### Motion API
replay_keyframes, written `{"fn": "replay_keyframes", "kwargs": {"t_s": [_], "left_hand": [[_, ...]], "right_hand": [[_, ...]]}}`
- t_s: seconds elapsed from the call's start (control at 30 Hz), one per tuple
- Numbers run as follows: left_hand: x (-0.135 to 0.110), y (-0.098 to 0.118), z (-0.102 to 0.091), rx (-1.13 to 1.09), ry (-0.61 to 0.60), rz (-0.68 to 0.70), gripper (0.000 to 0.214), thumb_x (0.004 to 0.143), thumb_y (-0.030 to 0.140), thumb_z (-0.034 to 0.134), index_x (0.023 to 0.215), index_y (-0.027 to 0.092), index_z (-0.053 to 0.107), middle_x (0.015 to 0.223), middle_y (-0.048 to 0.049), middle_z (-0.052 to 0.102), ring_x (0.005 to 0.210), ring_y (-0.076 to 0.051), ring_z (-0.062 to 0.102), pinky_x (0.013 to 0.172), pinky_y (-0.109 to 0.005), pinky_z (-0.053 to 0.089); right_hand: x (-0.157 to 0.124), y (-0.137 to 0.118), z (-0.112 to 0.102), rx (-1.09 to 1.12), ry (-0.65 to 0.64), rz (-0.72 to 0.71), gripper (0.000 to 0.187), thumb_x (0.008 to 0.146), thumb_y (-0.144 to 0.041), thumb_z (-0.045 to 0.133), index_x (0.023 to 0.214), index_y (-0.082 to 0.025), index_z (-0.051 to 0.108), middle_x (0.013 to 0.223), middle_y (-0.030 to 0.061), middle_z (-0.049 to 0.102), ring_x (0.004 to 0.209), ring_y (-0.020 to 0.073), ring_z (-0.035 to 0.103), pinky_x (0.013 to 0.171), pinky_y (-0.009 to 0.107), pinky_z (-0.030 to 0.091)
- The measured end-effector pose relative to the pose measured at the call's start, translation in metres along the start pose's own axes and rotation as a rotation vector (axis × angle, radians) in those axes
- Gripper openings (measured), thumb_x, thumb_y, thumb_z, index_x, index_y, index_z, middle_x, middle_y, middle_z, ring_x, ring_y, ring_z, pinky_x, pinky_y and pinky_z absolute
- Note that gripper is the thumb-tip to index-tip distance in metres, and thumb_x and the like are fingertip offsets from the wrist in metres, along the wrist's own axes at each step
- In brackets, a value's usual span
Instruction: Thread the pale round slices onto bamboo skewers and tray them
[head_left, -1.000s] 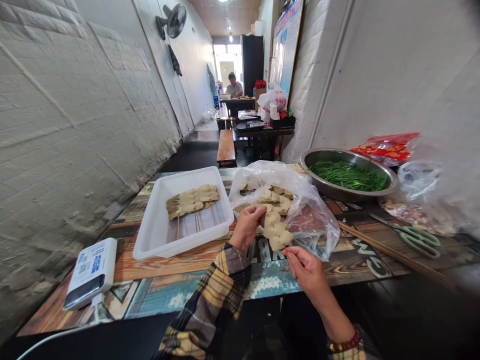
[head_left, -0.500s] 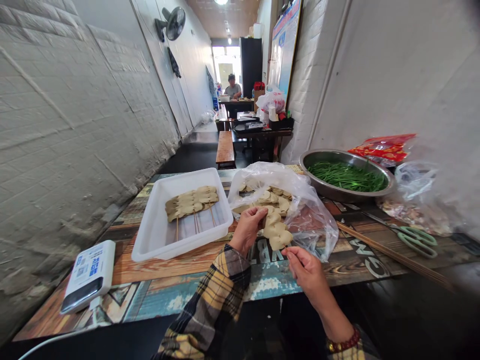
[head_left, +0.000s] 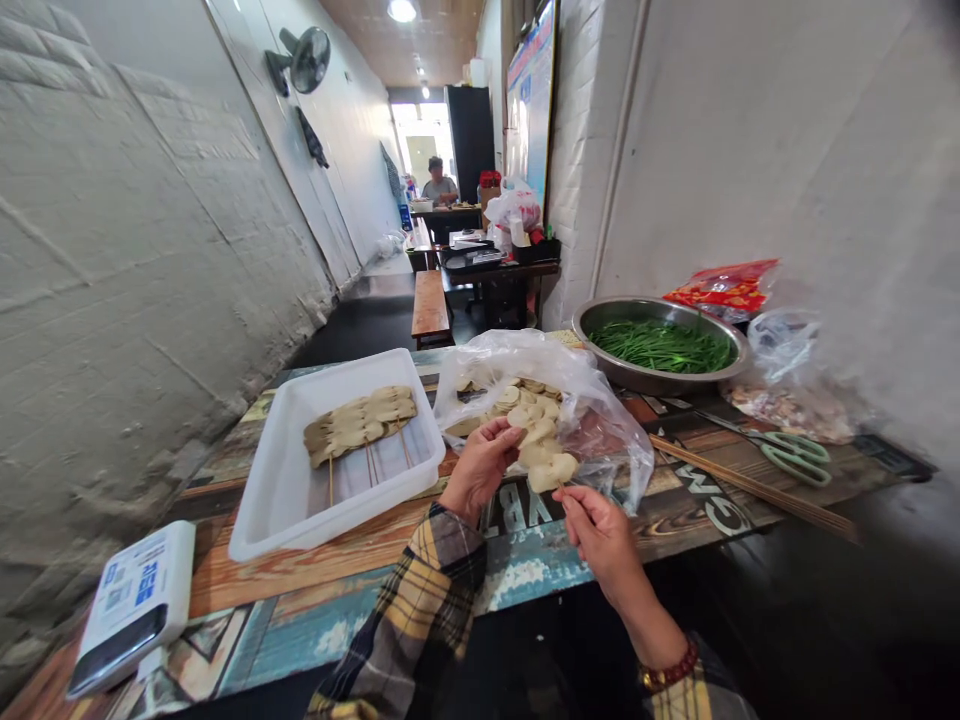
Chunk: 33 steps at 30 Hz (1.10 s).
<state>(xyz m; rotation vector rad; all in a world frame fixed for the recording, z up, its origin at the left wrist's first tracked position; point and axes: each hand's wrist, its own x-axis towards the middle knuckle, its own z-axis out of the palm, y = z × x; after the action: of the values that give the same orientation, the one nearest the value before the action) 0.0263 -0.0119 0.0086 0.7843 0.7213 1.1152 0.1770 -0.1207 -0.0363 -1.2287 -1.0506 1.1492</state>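
Between my hands is a skewer of thin, round beige slices [head_left: 546,455], held tilted above the table. My left hand [head_left: 484,465] pinches the slices at their upper left side. My right hand [head_left: 596,530] grips the bare lower end of the thin skewer stick [head_left: 559,488] between thumb and fingers. Just behind them, a clear plastic bag [head_left: 600,400] lies spread with a heap of loose beige slices [head_left: 517,393] in it. To the left, a white plastic tray [head_left: 262,500] holds several finished-looking skewers [head_left: 360,420] laid side by side, sticks toward me.
A steel bowl [head_left: 660,378] of green chives or similar stalks stands at the back right. Bare skewer sticks [head_left: 757,490] and green-handled scissors [head_left: 795,455] lie at right. A white boxy device [head_left: 131,605] sits front left. Far back, a person [head_left: 439,185] sits at another table.
The whole view has shifted, with most things appearing farther left. Both hands keep hold of the skewer and its slices, at a slightly altered tilt.
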Motion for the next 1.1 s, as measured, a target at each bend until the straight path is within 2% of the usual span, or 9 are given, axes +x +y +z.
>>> {"fn": "replay_keyframes", "kwargs": {"t_s": [0.1,0.23,0.4,0.67,0.83,1.0,1.1], "left_hand": [[0.000,-0.002,0.002,-0.024,-0.005,0.000,0.035,0.055,0.024,0.087,0.081,0.014,0.067,0.074,0.0007,0.065,0.060,-0.006,0.057,0.057,-0.017,0.044],[-0.003,-0.003,0.008,-0.059,-0.046,-0.052,0.028,0.063,0.032,0.083,0.078,0.015,0.066,0.071,0.0004,0.065,0.060,-0.009,0.058,0.057,-0.020,0.046],[-0.009,-0.001,0.014,-0.052,-0.124,-0.115,0.037,0.069,0.042,0.077,0.096,0.017,0.068,0.088,-0.0056,0.070,0.075,-0.018,0.065,0.066,-0.029,0.052],[-0.010,-0.001,0.018,-0.025,-0.108,-0.054,0.032,0.062,0.035,0.083,0.082,0.016,0.066,0.078,-0.0020,0.069,0.067,-0.014,0.064,0.066,-0.026,0.052],[-0.010,0.000,0.017,-0.036,-0.101,-0.056,0.033,0.063,0.034,0.083,0.084,0.015,0.066,0.076,-0.0026,0.069,0.065,-0.013,0.064,0.064,-0.025,0.051],[-0.009,-0.001,0.012,-0.073,-0.053,-0.011,0.037,0.059,0.035,0.084,0.082,0.013,0.066,0.073,-0.0030,0.069,0.062,-0.013,0.062,0.063,-0.025,0.049],[-0.007,-0.008,0.007,-0.086,-0.001,0.036,0.041,0.057,0.038,0.085,0.083,0.013,0.067,0.074,-0.0033,0.068,0.062,-0.013,0.061,0.061,-0.025,0.047]], "right_hand": [[0.000,-0.001,0.001,-0.021,0.005,-0.030,0.043,0.083,-0.056,0.056,0.090,-0.015,0.066,0.045,-0.0070,0.044,0.036,0.0074,0.033,0.036,0.020,0.023],[-0.001,-0.006,0.002,-0.003,0.021,-0.036,0.041,0.083,-0.055,0.056,0.089,-0.015,0.066,0.043,-0.0071,0.043,0.035,0.0079,0.033,0.036,0.020,0.023],[0.002,-0.007,0.006,0.022,0.018,-0.069,0.044,0.083,-0.056,0.056,0.088,-0.014,0.068,0.043,-0.0067,0.043,0.035,0.0073,0.033,0.036,0.020,0.023],[0.008,-0.011,0.010,0.037,0.017,-0.083,0.043,0.083,-0.056,0.057,0.085,-0.014,0.067,0.043,-0.0076,0.042,0.036,0.0066,0.032,0.036,0.019,0.024],[0.011,-0.008,0.009,0.000,-0.019,-0.062,0.044,0.085,-0.055,0.054,0.089,-0.013,0.066,0.044,-0.0076,0.043,0.035,0.0063,0.033,0.036,0.019,0.026],[0.011,0.004,-0.001,-0.180,-0.041,-0.096,0.042,0.086,-0.051,0.053,0.099,-0.014,0.068,0.051,-0.0035,0.053,0.040,0.0110,0.045,0.039,0.021,0.036],[0.008,0.009,-0.013,-0.385,-0.021,-0.145,0.040,0.086,-0.049,0.052,0.101,-0.017,0.069,0.068,0.0037,0.068,0.051,0.0168,0.060,0.046,0.026,0.046]]}}
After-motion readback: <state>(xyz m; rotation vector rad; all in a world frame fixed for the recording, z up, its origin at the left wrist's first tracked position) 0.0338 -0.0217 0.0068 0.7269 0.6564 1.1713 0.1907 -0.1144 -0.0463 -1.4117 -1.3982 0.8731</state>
